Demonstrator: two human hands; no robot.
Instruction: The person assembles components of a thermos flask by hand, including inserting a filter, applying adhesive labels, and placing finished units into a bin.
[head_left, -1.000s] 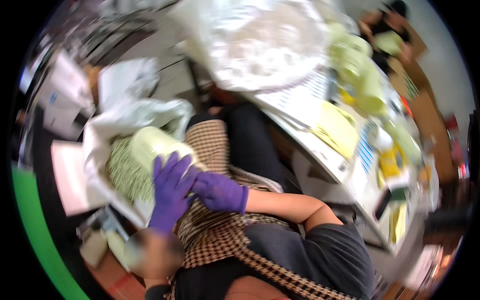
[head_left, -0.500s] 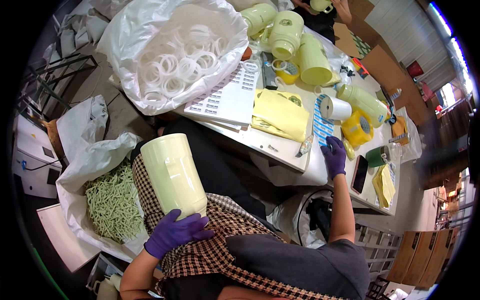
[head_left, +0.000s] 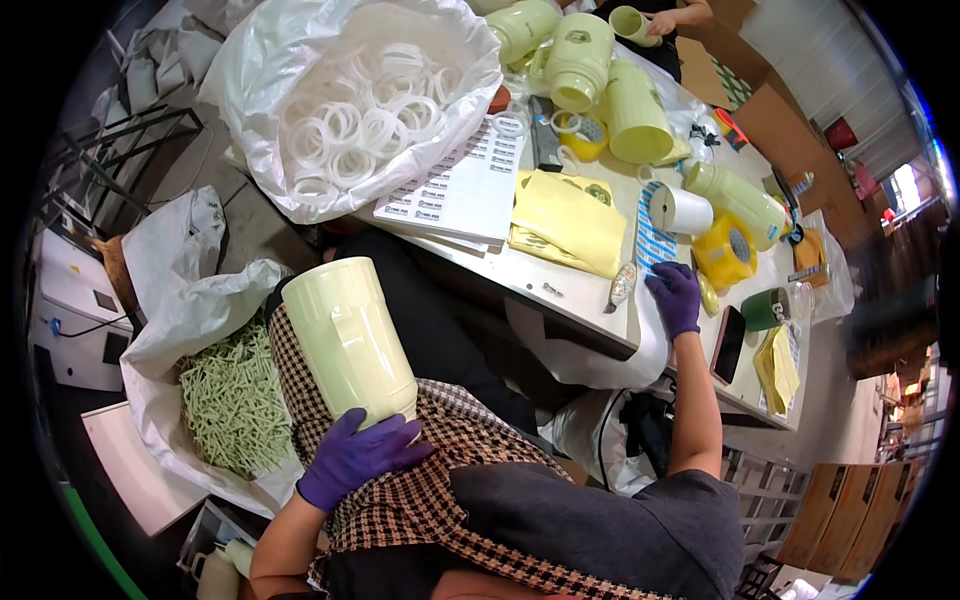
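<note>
A glossy pale yellow-green jug body (head_left: 352,335) lies tilted across my lap, its wide end pointing away from me. My left hand (head_left: 365,455), in a purple glove, is closed around its near end. At the table's front edge, my right hand (head_left: 676,298), also gloved in purple, has its fingers bent together at the lower end of a blue-and-white label strip (head_left: 655,242). The fingertips are partly hidden, but they appear to pinch the strip. A white label roll (head_left: 682,210) lies just beyond that hand, with a yellow tape roll (head_left: 725,250) to its right.
A white bag of clear rings (head_left: 375,115) stands at the back left. A sack of pale green strips (head_left: 235,405) sits left of my lap. Folded yellow cloths (head_left: 567,222), several jugs (head_left: 637,115) and a phone (head_left: 729,345) are on the table. Across it, a co-worker's hand (head_left: 662,22) holds a cup.
My right hand's fingers have curled in more at the label strip. The co-worker's cup has tipped over to show its opening. My left hand keeps its hold; the whole view has shifted slightly.
</note>
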